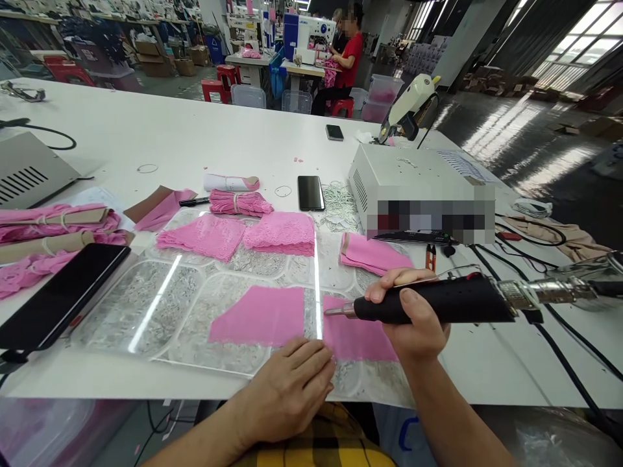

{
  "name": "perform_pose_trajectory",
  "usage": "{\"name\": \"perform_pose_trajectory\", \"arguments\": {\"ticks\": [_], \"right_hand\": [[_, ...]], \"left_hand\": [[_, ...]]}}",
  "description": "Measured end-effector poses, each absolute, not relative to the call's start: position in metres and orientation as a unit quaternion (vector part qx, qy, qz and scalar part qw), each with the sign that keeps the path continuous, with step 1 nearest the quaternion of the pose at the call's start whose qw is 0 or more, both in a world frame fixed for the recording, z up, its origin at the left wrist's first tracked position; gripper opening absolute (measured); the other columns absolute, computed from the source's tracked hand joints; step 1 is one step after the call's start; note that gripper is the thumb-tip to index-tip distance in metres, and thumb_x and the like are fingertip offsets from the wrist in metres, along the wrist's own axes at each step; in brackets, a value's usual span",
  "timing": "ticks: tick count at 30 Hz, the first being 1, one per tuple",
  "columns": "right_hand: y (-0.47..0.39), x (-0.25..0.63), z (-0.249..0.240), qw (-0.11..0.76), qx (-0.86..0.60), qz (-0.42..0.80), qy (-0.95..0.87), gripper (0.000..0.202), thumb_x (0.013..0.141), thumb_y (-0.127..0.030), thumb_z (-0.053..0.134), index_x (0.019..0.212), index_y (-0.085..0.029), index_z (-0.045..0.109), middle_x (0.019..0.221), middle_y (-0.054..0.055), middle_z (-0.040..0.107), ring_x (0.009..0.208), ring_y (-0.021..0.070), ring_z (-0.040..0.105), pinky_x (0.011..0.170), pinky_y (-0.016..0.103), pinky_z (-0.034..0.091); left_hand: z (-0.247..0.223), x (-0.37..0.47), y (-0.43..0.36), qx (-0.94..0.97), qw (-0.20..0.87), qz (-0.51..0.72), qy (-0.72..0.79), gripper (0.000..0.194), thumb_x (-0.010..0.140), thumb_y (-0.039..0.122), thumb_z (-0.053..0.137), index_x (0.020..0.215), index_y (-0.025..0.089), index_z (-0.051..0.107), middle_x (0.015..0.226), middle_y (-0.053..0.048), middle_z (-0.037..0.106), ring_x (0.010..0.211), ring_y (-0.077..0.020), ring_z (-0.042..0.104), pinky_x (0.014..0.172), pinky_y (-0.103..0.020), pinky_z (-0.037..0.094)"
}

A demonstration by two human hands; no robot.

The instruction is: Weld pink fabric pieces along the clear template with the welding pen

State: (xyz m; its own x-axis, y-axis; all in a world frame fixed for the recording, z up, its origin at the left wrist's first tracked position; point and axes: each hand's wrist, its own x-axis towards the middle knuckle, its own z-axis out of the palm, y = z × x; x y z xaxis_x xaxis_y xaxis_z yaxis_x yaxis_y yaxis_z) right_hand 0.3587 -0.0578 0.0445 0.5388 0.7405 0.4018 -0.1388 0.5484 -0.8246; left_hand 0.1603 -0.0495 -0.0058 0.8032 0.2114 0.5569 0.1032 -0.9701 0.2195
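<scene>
My right hand (413, 318) is closed around a black corded handheld tool (438, 301) with a metal shaft. Its tip touches or hovers just above the left edge of a pink fabric piece (360, 340); I cannot tell which. My left hand (296, 386) rests with fingers laid out near the front edge of the clear template sheet (189, 353), holding nothing I can see. Its fingertips are beside that fabric piece. Another flat pink fabric piece (265, 314) lies just left of a bright strip. Behind are two pink lace stacks (202, 235) and a folded pink stack (374, 254).
A grey metal box (403, 168) stands at the back right, with black cables (559, 324) running along the right side. A phone (310, 193) and rubber bands (339, 202) lie behind the template. A large black-screened device (63, 292) and pink bundles (53, 224) sit left.
</scene>
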Motion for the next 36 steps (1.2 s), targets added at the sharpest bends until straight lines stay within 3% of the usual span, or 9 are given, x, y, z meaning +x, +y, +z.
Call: {"name": "perform_pose_trajectory", "arguments": {"ticks": [26, 30, 36], "right_hand": [[-0.069, 0.357, 0.048, 0.762, -0.357, 0.339, -0.422, 0.008, 0.079, -0.027, 0.06, 0.083, -0.02, 0.06, 0.073, -0.001, 0.058, 0.052, 0.0119, 0.059, 0.05, 0.03, 0.052], [-0.072, 0.374, 0.057, 0.796, -0.373, 0.282, -0.385, 0.008, 0.074, -0.025, 0.058, 0.079, -0.019, 0.06, 0.071, -0.001, 0.059, 0.05, 0.0117, 0.059, 0.049, 0.029, 0.051], [-0.094, 0.416, 0.06, 0.848, -0.429, 0.115, -0.289, 0.007, 0.066, -0.023, 0.055, 0.07, -0.018, 0.058, 0.066, -0.001, 0.058, 0.046, 0.0103, 0.055, 0.047, 0.028, 0.049]], "left_hand": [[-0.003, 0.159, -0.05, 0.946, 0.059, 0.305, 0.097, 0.025, 0.095, 0.014, 0.045, 0.111, 0.008, 0.063, 0.107, -0.012, 0.071, 0.105, -0.0248, 0.064, 0.088, -0.039, 0.054], [-0.003, 0.158, -0.047, 0.938, 0.076, 0.322, 0.102, 0.025, 0.094, 0.012, 0.047, 0.112, 0.01, 0.064, 0.112, -0.012, 0.069, 0.114, -0.0238, 0.06, 0.097, -0.038, 0.05], [-0.011, 0.162, -0.038, 0.949, 0.06, 0.288, 0.116, 0.032, 0.094, 0.016, 0.051, 0.124, 0.011, 0.059, 0.135, -0.014, 0.056, 0.137, -0.0303, 0.039, 0.11, -0.045, 0.037]]}}
